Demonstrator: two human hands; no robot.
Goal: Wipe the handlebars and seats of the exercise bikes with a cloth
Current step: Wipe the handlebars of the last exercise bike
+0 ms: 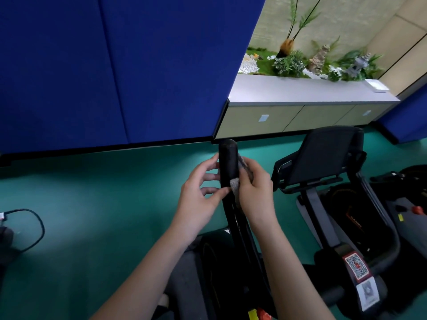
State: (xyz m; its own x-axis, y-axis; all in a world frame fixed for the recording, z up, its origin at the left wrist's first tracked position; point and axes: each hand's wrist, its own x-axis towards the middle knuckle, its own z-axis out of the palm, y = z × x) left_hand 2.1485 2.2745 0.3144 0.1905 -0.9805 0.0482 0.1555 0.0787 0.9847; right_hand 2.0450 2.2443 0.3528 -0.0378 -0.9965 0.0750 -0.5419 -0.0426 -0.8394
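1. R hand (254, 192): fingers curled round the grey cloth (235, 184), pressing it vs the right side of the black handlebar (228, 162). Cloth shows in 2 spots: a tuft by the thumb, and more above the knuckles beside the bar.
2. L hand (201, 197): fingers spread, lightly bent, tips at the bar's left side, opposite R. Lowest fingertip meets the cloth edge. Can't tell if it pinches the cloth or only steadies the bar.
3. Handlebar sits between both hands, rounded end cap poking up just above the fingers. Long axis runs from that cap down & twd the person, curving into the bike body below the wrists.
4. Key relation: cloth is on the R side only, near the top of the grip. Wipe travel prob. goes along the axis, either up over the cap or down the stem. R hand does the work; L is equally near but on the uncovered side.
5. Judgement: handlebar step under way, not done.
6. Seat (323, 155) of the next bike (looks like a backrest type): to the right, near, apart from both hands, R hand nearer.
7. Around: green floor (104, 192), blue partition (115, 65), cable (34, 222) far left.
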